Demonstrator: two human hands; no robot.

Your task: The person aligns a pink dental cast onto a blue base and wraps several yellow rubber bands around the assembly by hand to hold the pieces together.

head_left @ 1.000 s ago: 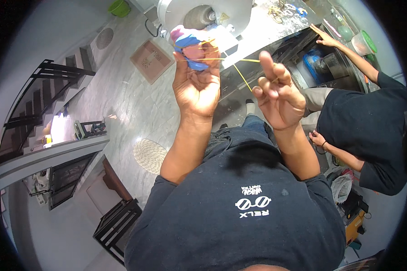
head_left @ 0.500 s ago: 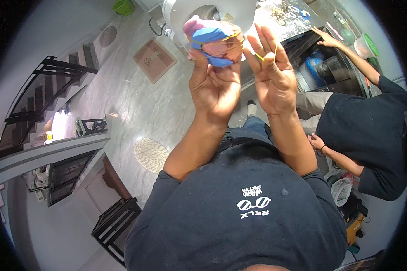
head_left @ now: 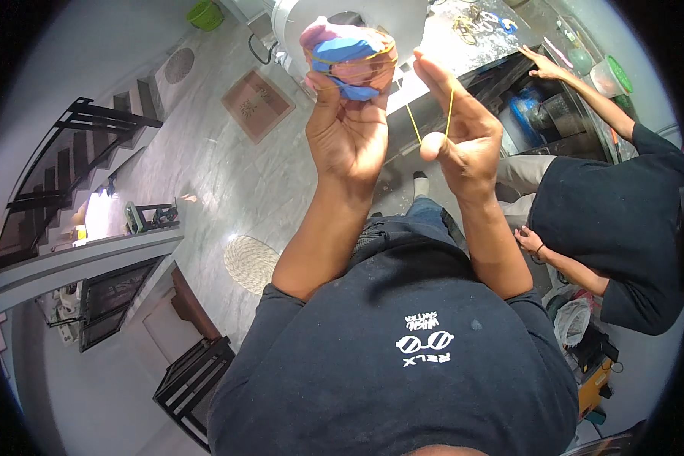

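Observation:
A round pink and blue bundle, with yellow rubber bands wound about it, is held up in my left hand. What the bundle is made of, I cannot tell. My fingers support it from below and behind, the thumb against its near side. Just to its right, my right hand has a thin yellow rubber band stretched between its thumb and fingers. This band hangs apart from the bundle as an open loop.
A white round machine stands behind the bundle. To its right, a bench top carries loose bands. A co-worker in a black shirt is close on my right, one hand at the bench edge. A woven mat lies on the floor.
Both hands have drawn slightly apart, the bundle shifting a little left and up. My right thumb has spread from the fingers, pulling the rubber band into a wider loop.

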